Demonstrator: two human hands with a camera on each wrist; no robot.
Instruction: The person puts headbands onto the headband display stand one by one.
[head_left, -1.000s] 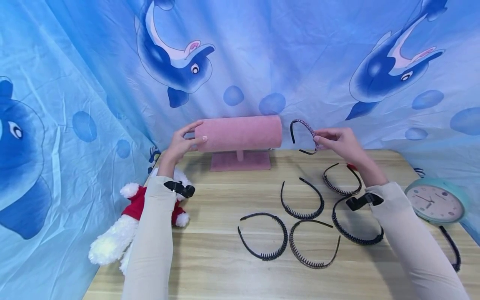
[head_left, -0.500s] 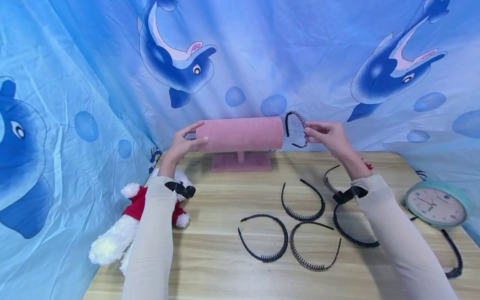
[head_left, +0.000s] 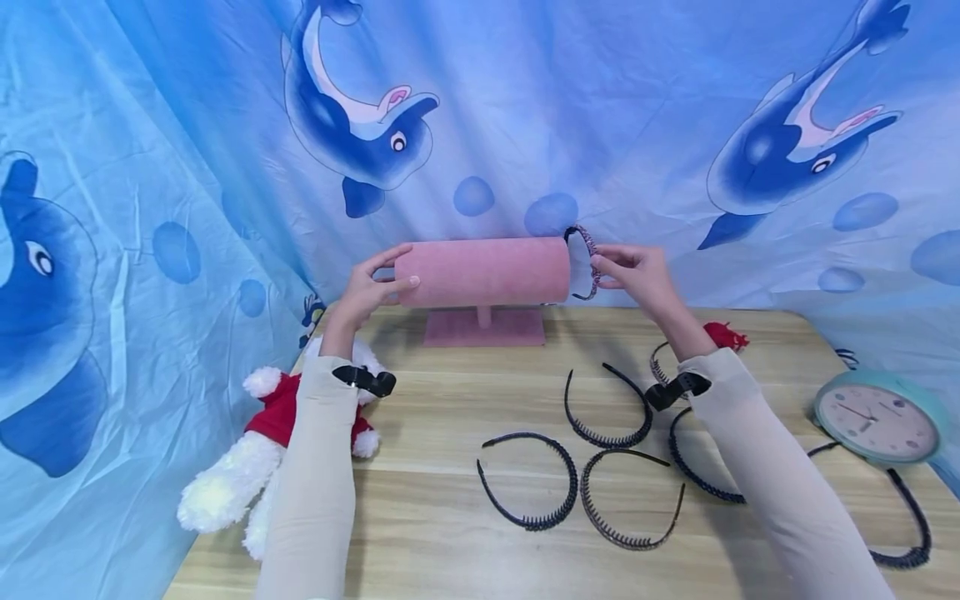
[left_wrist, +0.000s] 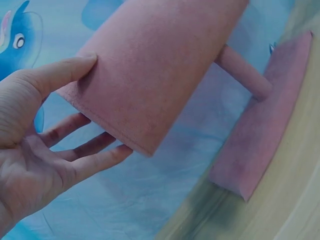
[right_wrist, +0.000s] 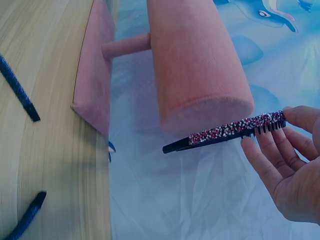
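Note:
A pink velvety headband stand (head_left: 480, 271), a horizontal roll on a post and flat base, stands at the back of the table. My left hand (head_left: 362, 293) holds the roll's left end; in the left wrist view its thumb lies on the outer surface and the fingers reach to the end rim. My right hand (head_left: 633, 271) pinches a toothed headband (right_wrist: 225, 131) covered with pink, white and dark sparkles. The headband is upright in the air beside the roll's right end, its open side toward the roll. In the right wrist view, its tips overlap the roll's end face region.
Several black toothed headbands (head_left: 573, 492) lie on the wooden table (head_left: 420, 533), mostly centre and right. A teal clock (head_left: 877, 417) stands at the right edge, a red object (head_left: 725, 336) behind the right forearm. A white plush toy (head_left: 225, 492) in red lies left. A blue dolphin curtain (head_left: 637, 125) hangs behind.
My right hand has carried the sparkly headband leftward, from apart to right at the roll's right end, turning it more edge-on. My left hand keeps its hold on the roll.

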